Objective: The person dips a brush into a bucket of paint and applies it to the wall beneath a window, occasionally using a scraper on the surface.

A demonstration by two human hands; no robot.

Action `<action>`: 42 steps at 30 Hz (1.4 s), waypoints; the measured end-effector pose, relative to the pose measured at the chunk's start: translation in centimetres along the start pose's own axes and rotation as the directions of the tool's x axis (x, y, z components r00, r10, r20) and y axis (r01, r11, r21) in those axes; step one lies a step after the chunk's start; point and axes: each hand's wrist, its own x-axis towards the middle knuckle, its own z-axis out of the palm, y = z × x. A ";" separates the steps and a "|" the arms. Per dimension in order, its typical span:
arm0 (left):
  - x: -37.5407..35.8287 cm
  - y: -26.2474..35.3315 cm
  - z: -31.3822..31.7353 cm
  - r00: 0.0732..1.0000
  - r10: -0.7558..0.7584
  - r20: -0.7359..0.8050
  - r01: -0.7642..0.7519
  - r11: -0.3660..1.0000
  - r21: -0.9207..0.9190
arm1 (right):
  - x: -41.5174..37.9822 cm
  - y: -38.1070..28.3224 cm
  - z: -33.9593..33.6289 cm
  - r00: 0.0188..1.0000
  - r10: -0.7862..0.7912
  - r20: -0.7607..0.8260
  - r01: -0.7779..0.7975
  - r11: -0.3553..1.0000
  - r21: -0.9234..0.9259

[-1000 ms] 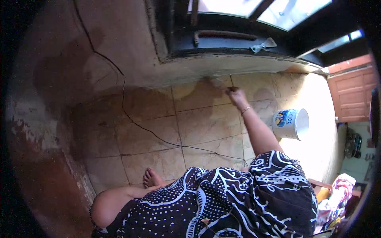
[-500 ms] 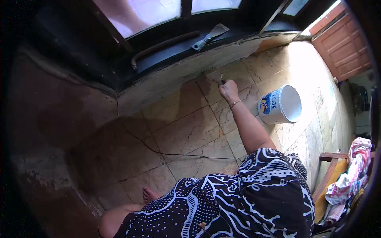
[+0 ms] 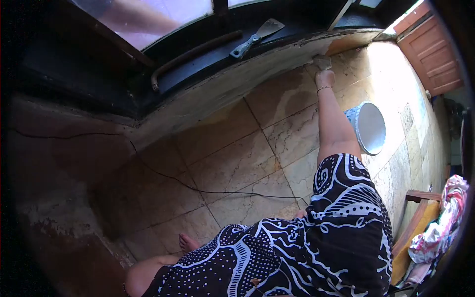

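My right hand [image 3: 325, 78] reaches far out to the base of the low wall [image 3: 277, 74], closed round a paintbrush [image 3: 322, 62]. The flat, wide head of the brush is down where wall and floor tiles meet; its handle is mostly hidden in my fingers. A white bucket with a blue label [image 3: 371, 128] lies tilted beside my forearm, its open mouth facing right. My left hand is out of view.
On the dark window ledge lie a putty knife [image 3: 257, 38] and a curved rod [image 3: 198, 51]. A thin black cable [image 3: 217, 191] crosses the tiled floor [image 3: 232, 153]. At right are a wooden chair [image 3: 418, 230] with bunched cloth [image 3: 440, 227] and a wooden door [image 3: 433, 52].
My right hand has moved the brush right and farther away along the wall base. My forearm now covers part of the bucket. The view has shifted slightly.
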 end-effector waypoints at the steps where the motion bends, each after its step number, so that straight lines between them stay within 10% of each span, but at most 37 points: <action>1: -0.1 0.0 0.0 1.000 0.000 0.003 0.000 1.000 0.000 | 0.0 -0.3 0.8 1.000 -0.008 0.002 0.008 1.000 0.001; 6: -0.6 0.3 0.5 1.000 -0.002 0.023 0.003 1.000 -0.018 | -3.7 -4.5 -2.2 0.961 0.277 -0.022 -0.232 0.843 0.485; 15: -1.3 3.4 2.4 0.995 0.045 0.091 -0.040 0.998 -0.058 | -17.2 -21.1 -8.9 0.917 -0.312 0.248 0.063 0.727 0.683; 18: -1.4 4.7 2.9 0.992 0.067 0.110 -0.059 0.995 -0.077 | -22.2 -29.4 -9.1 0.846 -0.528 -0.070 0.353 0.457 0.817; 20: -1.7 5.4 3.3 0.989 0.084 0.122 -0.073 0.993 -0.089 | -25.0 -34.9 -14.4 0.809 -0.449 0.380 -0.226 0.359 0.905; 22: -1.7 6.1 3.6 0.987 0.098 0.130 -0.086 0.992 -0.096 | -28.3 -42.6 -7.5 0.827 -0.560 -0.034 0.298 0.387 0.873; 24: -1.9 6.5 3.9 0.984 0.109 0.138 -0.095 0.990 -0.101 | -28.5 -44.3 -16.0 0.730 -0.601 0.324 -0.176 0.293 0.940; 29: -2.4 6.9 4.1 0.979 0.125 0.164 -0.104 0.986 -0.128 | -29.1 -50.7 -15.1 0.703 -0.711 -0.015 0.221 0.199 0.955; 32: -2.4 7.2 4.4 0.978 0.124 0.167 -0.100 0.985 -0.144 | -25.7 -45.3 -18.9 0.779 -0.626 0.037 0.098 0.179 0.979; 34: -2.2 7.2 4.3 0.978 0.124 0.166 -0.100 0.984 -0.148 | -23.9 -46.9 -4.3 0.784 -0.621 0.004 0.191 0.247 0.950; 35: -2.1 7.2 4.2 0.978 0.127 0.165 -0.101 0.983 -0.156 | -20.2 -44.2 1.6 0.467 -0.845 -0.261 0.647 0.125 0.752; 36: -2.1 6.9 4.2 0.977 0.126 0.170 -0.099 0.982 -0.158 | -18.5 -37.4 -7.2 0.483 -0.856 -0.187 0.567 0.142 0.811; 37: -1.9 6.7 4.1 0.978 0.124 0.169 -0.096 0.982 -0.165 | -18.1 -34.7 -2.5 0.776 -0.627 -0.070 0.393 0.393 0.831; 39: -1.6 6.8 3.9 0.976 0.131 0.172 -0.103 0.982 -0.161 | -16.1 -25.3 -13.4 0.781 -0.535 0.323 0.207 0.710 0.673; 42: -0.9 6.3 3.4 0.975 0.141 0.173 -0.113 0.980 -0.166 | -12.9 -15.7 -13.4 0.949 -0.084 0.303 -0.074 0.879 0.472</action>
